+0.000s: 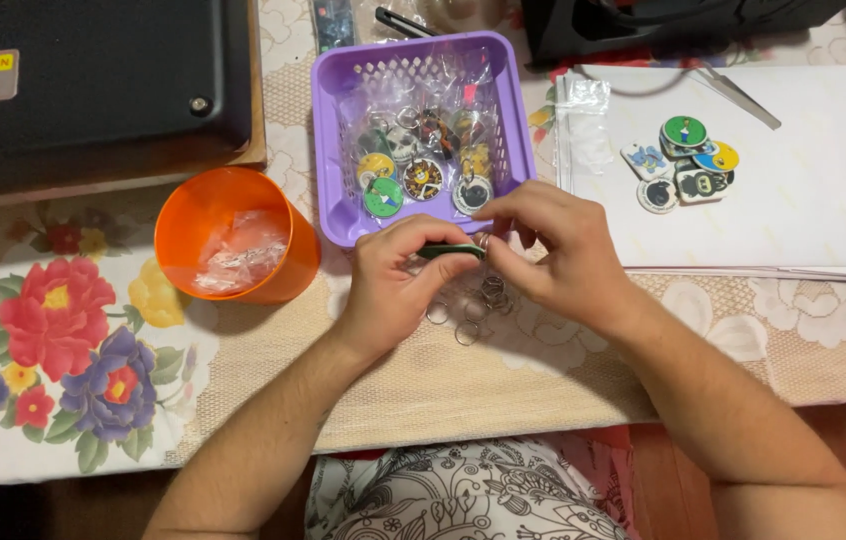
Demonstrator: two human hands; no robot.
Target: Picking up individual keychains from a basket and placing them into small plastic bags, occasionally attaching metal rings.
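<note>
Left hand (393,285) pinches a small flat green round charm (451,251) edge-on, just near of the purple plastic basket (335,140) of finished bagged charms. Right hand (553,245) fingertips pinch a thin metal split ring (483,241) against the charm's right end. Judged step: fitting ring to charm. Next likely needs prying the coil open. Loose metal rings (468,310) lie beneath the hands.

A purple basket (329,150), an orange cup (283,262) and white paper (823,190) are shown; the tablecloth (73,350) is patterned with red, purple and yellow flowers.
</note>
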